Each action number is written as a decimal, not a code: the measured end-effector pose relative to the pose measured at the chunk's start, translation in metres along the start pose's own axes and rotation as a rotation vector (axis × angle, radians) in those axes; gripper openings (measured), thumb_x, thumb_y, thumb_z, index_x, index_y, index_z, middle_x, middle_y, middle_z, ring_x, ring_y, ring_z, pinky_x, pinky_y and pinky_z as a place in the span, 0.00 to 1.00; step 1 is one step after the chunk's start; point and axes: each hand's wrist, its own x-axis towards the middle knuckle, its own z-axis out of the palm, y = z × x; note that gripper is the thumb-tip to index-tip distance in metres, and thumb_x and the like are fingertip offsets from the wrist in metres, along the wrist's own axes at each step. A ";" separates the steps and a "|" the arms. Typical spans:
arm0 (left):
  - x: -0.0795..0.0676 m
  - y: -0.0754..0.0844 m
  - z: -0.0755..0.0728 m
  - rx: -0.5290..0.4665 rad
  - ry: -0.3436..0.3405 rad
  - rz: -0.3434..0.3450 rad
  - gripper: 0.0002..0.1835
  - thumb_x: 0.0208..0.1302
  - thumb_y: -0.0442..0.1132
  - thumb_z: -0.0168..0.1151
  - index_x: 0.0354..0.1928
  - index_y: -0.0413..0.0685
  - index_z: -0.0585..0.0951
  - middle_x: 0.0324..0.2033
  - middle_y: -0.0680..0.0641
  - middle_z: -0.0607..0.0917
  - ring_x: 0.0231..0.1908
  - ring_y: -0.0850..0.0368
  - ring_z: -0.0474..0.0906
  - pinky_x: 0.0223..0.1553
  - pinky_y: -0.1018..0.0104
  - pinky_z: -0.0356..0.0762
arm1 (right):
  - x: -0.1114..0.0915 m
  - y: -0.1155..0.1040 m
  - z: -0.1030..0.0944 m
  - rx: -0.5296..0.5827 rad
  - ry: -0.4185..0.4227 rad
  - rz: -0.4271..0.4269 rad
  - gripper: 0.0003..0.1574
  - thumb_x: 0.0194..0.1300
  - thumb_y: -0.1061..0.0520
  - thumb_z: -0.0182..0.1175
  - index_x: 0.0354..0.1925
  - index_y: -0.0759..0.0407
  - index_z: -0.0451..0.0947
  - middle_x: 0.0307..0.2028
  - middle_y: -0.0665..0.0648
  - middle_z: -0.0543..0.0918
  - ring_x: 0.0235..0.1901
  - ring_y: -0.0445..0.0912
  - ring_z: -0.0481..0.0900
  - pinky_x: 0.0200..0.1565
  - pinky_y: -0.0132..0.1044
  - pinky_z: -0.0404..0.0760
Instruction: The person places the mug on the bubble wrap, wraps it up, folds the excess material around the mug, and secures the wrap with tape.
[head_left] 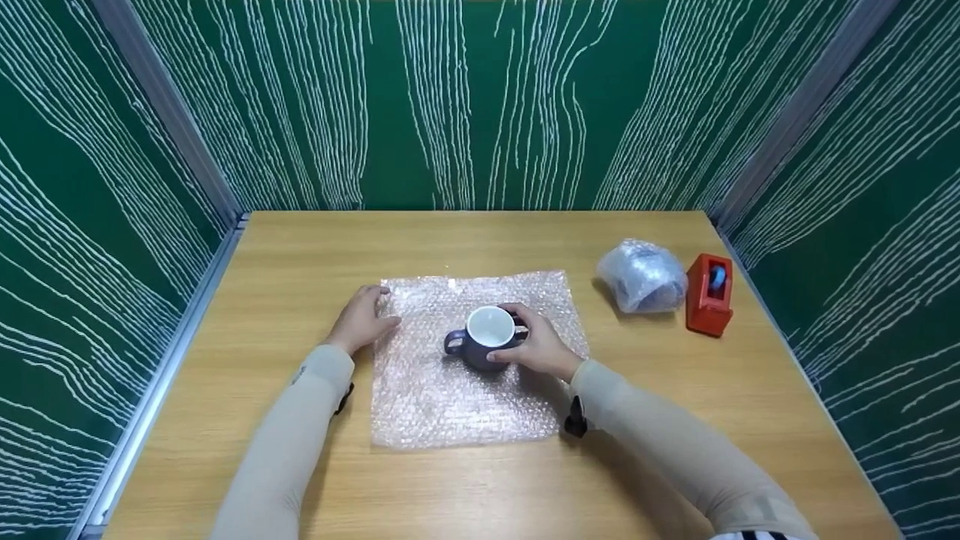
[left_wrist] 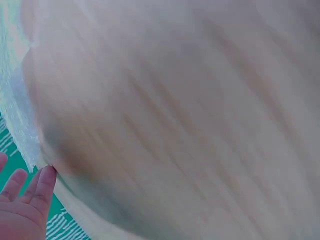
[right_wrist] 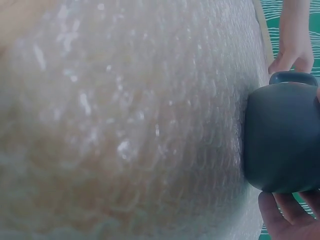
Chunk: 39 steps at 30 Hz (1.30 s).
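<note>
A dark mug (head_left: 491,345) with a pale inside stands upright on a square sheet of bubble wrap (head_left: 427,405), one handle pointing left. My right hand (head_left: 546,349) grips the mug from the right, thumb at its near side and fingers round the far side. In the right wrist view, the mug's dark wall (right_wrist: 282,137) sits against the bubbles with fingertips (right_wrist: 272,212) on it. My left hand (head_left: 361,321) rests at the sheet's left edge, thumb and fingers spread, fingertips at the far left corner. The left wrist view shows loosely extended fingers (left_wrist: 44,192) there.
A bubble-wrapped bundle (head_left: 643,277) lies at the back right of the wooden table (head_left: 315,240). Beside it stands a red tape dispenser (head_left: 709,296) with a blue-cored roll. Green panels (head_left: 510,105) with white lines enclose the table at the back and sides.
</note>
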 end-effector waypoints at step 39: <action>0.006 0.078 -0.011 -0.370 0.128 -0.017 0.14 0.84 0.38 0.58 0.58 0.37 0.85 0.51 0.37 0.88 0.49 0.47 0.88 0.49 0.64 0.89 | -0.005 -0.001 0.006 0.066 0.033 0.020 0.56 0.49 0.66 0.85 0.74 0.66 0.71 0.64 0.70 0.81 0.60 0.62 0.85 0.63 0.50 0.87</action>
